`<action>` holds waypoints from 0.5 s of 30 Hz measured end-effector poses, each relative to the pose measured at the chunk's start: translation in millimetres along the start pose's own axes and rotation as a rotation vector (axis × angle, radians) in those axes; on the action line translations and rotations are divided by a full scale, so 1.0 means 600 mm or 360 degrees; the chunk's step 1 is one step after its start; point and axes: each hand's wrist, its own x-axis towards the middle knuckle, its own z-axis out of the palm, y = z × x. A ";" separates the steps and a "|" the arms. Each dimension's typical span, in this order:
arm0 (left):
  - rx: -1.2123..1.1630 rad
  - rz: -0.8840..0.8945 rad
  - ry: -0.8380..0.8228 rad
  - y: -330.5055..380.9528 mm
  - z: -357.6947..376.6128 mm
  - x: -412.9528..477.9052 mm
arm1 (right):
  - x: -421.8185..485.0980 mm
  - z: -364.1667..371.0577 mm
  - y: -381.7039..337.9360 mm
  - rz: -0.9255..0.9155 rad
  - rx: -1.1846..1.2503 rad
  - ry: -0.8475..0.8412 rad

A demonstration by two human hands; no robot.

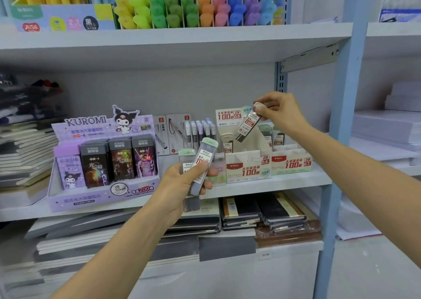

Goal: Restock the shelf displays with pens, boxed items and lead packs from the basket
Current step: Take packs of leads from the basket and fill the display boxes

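The right hand (279, 109) pinched one lead pack (247, 125) by its cap, tilted above the white display box (248, 169). The left hand (182, 182) gripped two green-capped packs (201, 164) before the shelf (273, 184).

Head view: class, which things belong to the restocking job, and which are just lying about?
Job: left hand, green-capped lead packs, right hand, beige-capped lead pack, lead display boxes.
Lying about: highlighters, notebooks, paper stacks.
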 end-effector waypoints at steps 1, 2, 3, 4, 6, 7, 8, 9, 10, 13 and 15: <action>-0.0002 -0.0001 0.0000 -0.001 0.000 0.001 | 0.002 0.007 0.002 0.0008 -0.0036 -0.0006; -0.0003 -0.0003 0.0000 -0.002 0.000 0.001 | 0.004 0.014 0.005 0.0008 -0.0066 -0.0022; -0.0007 -0.0006 -0.0001 -0.003 -0.001 0.002 | 0.004 0.022 0.007 0.0003 -0.0093 -0.0052; -0.0014 -0.0009 -0.0005 -0.004 -0.001 0.002 | 0.004 0.030 0.010 -0.0008 -0.0119 -0.0088; -0.0026 -0.0016 -0.0015 -0.006 -0.001 0.004 | 0.004 0.044 0.015 -0.0034 -0.0165 -0.0139; -0.0023 -0.0019 -0.0018 -0.007 -0.001 0.004 | 0.004 0.050 0.017 -0.0039 -0.0185 -0.0143; -0.0016 -0.0019 -0.0022 -0.008 -0.001 0.004 | 0.004 0.055 0.018 -0.0033 -0.0203 -0.0134; -0.0007 -0.0018 -0.0026 -0.009 -0.001 0.005 | 0.005 0.056 0.018 -0.0026 -0.0219 -0.0124; 0.0001 -0.0021 -0.0030 -0.009 -0.001 0.005 | 0.006 0.056 0.018 -0.0025 -0.0234 -0.0122; -0.0001 -0.0031 -0.0041 -0.009 -0.003 0.004 | 0.010 0.048 0.016 -0.0060 -0.0302 -0.0149; -0.0027 -0.0028 -0.0045 -0.009 -0.002 0.004 | 0.008 0.045 0.017 -0.0074 -0.0337 -0.0172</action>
